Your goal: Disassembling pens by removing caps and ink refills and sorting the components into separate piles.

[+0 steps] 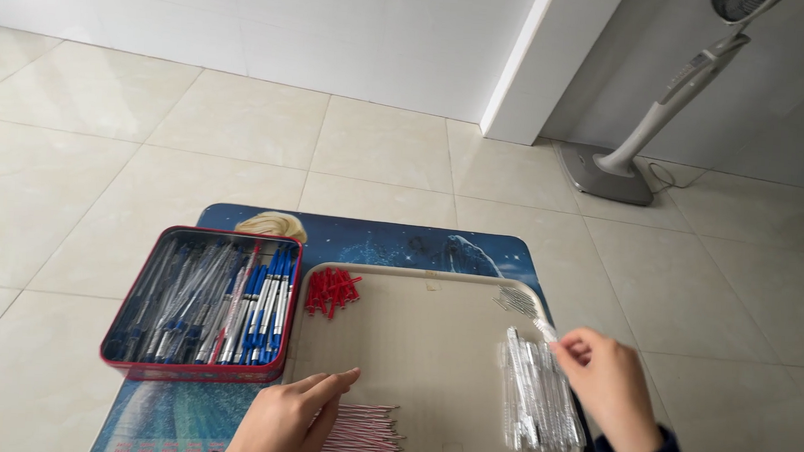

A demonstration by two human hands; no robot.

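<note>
Clear plastic pen barrels [540, 394] are lying heaped at the right end of the beige rectangular plastic tray [432, 347]. In the head view, the right hand [606, 383] is pinching one small clear piece above that heap. The left hand [289, 422], fingers loosely extended and holding nothing, is resting by thin red-and-white refills [364, 433] at the tray's near edge. This looks like the pick-up stage; fitting parts likely needs a steady pinch.

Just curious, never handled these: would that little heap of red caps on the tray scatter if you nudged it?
Probably. The red caps lie loose in a small heap on the flat beige tray, so they would likely slide apart. They look tiny and light; the tray's raised rim should catch them.
</note>
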